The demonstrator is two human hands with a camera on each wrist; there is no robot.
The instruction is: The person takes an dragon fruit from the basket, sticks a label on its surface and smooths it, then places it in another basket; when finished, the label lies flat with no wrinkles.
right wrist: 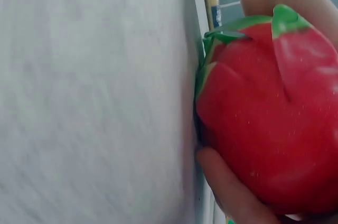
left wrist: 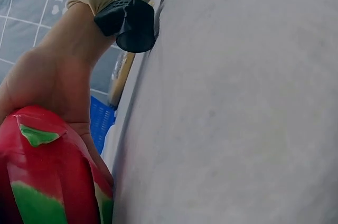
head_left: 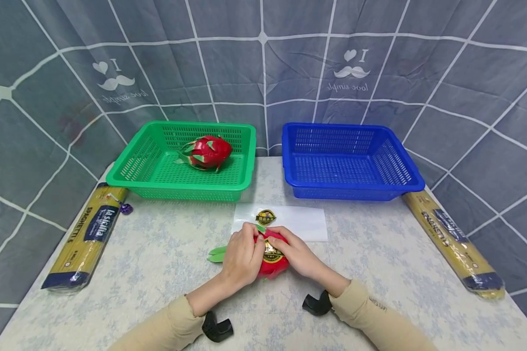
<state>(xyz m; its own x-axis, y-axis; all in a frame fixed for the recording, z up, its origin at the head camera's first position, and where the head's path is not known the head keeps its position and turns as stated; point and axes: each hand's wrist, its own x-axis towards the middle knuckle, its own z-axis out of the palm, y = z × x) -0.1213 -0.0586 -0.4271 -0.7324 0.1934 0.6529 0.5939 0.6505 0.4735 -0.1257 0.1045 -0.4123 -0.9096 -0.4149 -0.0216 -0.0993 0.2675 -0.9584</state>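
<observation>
A red dragon fruit with green-tipped scales (head_left: pixel 277 268) is held just above or on the table in front of me. My left hand (head_left: pixel 242 256) grips its left side, and my right hand (head_left: pixel 300 253) grips the right. Both thumbs touch a black-and-gold oval sticker (head_left: pixel 272 251) on its upper face. In the left wrist view the fruit (left wrist: pixel 45 168) lies against the palm. The right wrist view shows the fruit (right wrist: pixel 264 123) large, a finger curled beneath it. Just beyond the hands is a white sheet (head_left: pixel 305 222) bearing another such sticker (head_left: pixel 265 217).
A green basket (head_left: pixel 193 186) at back left holds another dragon fruit (head_left: pixel 211 152). To its right stands a blue basket (head_left: pixel 347 191). Spaghetti packs lie at the left (head_left: pixel 81 239) and right (head_left: pixel 456 243) edges. A purple-wrapped lollipop (head_left: pixel 125 208) is by the left pack.
</observation>
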